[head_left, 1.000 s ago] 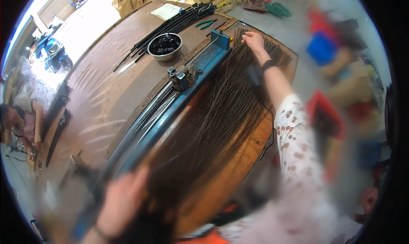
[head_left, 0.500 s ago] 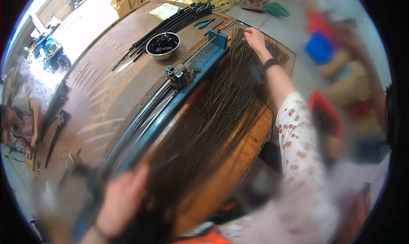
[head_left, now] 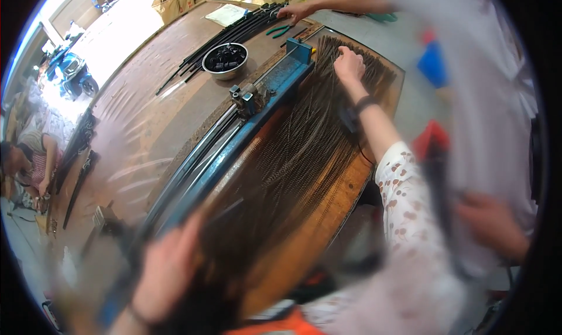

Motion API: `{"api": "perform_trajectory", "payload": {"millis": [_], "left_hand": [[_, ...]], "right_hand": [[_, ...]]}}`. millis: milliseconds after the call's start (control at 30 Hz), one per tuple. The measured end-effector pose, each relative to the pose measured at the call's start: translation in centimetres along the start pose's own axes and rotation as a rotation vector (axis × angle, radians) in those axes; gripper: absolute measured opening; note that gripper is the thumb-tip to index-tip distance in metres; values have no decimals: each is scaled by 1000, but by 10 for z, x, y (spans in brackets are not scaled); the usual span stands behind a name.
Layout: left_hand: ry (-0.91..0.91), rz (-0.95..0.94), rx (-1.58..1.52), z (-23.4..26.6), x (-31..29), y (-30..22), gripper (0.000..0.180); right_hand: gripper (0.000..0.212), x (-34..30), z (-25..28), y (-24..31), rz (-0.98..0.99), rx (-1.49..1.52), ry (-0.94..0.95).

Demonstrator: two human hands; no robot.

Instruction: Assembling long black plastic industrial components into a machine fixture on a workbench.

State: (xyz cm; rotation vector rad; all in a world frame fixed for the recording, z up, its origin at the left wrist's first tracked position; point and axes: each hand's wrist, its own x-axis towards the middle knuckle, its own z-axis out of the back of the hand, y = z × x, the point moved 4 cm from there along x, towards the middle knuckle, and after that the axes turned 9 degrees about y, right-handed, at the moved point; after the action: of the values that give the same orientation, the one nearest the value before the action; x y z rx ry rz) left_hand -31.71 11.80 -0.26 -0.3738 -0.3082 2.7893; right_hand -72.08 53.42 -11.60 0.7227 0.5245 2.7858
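My right hand [head_left: 349, 66], with a dark band at the wrist, is over the far end of a heap of long, thin, dark coiled strands [head_left: 298, 136] that look like springs. Its fingers are bent; whatever they may pinch is hidden. Blurred at the lower left, my left hand [head_left: 170, 265] is beside the near end of a long blue metal fixture [head_left: 219, 159]. Its fingers are too smeared to show a grip. The fixture carries a metal sliding block [head_left: 247, 101] along its rails and runs alongside the heap.
A metal bowl of black parts [head_left: 225, 61] stands beside black rods [head_left: 234, 33] and green-handled pliers [head_left: 278, 31]. A co-worker's hand [head_left: 295, 12] reaches to the rods; their other hand [head_left: 492, 221] is at right. Another person [head_left: 38, 165] works at far left.
My right hand has drawn slightly back toward me, over the strands. A co-worker has come in at the right, one arm reaching across to the black rods. My left hand has hardly moved.
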Motion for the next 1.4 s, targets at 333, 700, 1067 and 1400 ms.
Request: {"api": "perform_trajectory", "payload": {"millis": [333,700,1067,1400], "left_hand": [[-182,165,100,19,-32,38,32],[-235,234,405,12,-106,42,45],[-234,237,201,7,-160,33,35],[-266,187,222,11,-172,23,43]], "right_hand": [[17,-227,108,174,1064,944,626],[25,-313,135,248,1112,875,516],[16,-391,156,284,1059,1267,902],[37,-411,161,293,1504,987,-28]]}}
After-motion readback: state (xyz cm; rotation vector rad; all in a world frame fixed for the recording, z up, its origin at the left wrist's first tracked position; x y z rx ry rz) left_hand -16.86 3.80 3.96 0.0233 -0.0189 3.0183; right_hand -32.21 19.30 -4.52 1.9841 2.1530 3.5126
